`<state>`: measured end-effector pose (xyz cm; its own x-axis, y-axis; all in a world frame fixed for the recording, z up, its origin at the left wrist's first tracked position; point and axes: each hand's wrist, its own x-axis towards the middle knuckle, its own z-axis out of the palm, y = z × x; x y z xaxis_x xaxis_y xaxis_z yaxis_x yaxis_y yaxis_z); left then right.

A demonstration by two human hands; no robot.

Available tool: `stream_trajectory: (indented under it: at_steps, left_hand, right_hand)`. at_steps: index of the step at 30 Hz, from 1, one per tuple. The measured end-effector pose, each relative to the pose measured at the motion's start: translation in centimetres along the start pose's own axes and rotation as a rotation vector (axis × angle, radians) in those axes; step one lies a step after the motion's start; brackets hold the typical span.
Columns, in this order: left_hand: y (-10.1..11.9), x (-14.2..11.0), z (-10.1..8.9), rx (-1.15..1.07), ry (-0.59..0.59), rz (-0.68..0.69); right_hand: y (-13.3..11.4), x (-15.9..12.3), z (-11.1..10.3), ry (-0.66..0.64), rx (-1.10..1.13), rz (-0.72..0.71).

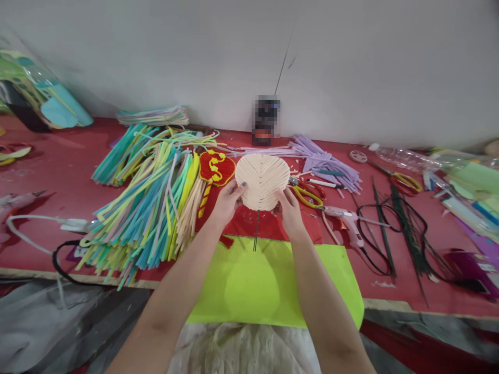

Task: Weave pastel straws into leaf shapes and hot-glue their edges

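Note:
Between my two hands is a cream fan, heart-shaped and built of slanting pipe-cleaner rows, with a thin wire stem hanging down from it. My left hand grips its left edge, thumb on the front face. At the right edge, my right hand pinches it, the fingers partly hidden behind. Below the fan lies a bright yellow-green sheet along the table's front edge. Just left of the fan rests a red heart-shaped fan with yellow trim and a yellow-striped handle.
Many coloured pipe cleaners are heaped on the left, and purple ones lie at the back right. A pink glue gun, yellow-handled scissors, dark green wires and a black cord occupy the right. A pixelated dark object leans on the wall.

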<state>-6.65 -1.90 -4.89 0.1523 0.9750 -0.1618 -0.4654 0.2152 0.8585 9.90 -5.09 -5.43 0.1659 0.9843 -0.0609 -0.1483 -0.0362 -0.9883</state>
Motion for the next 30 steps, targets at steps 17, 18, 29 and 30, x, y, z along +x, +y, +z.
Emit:
stream_trajectory:
  at_steps: [17,18,29,30]
  left_hand:
    - [-0.9,-1.4,0.3,0.175,-0.434,-0.343]
    - [-0.9,-1.5,0.3,0.181,-0.448,-0.344]
    - [-0.7,-1.4,0.3,0.284,-0.494,-0.403]
    - [-0.6,-1.5,0.3,0.293,-0.495,-0.407]
  right_hand:
    - [-0.5,0.1,-0.4,0.316,0.053,-0.167]
    - [-0.5,0.2,-0.5,0.334,0.081,-0.168]
    - [-0.5,0.3,-0.6,0.338,0.101,-0.164]
    - [-0.4,0.3,-0.6,0.332,0.087,-0.164]
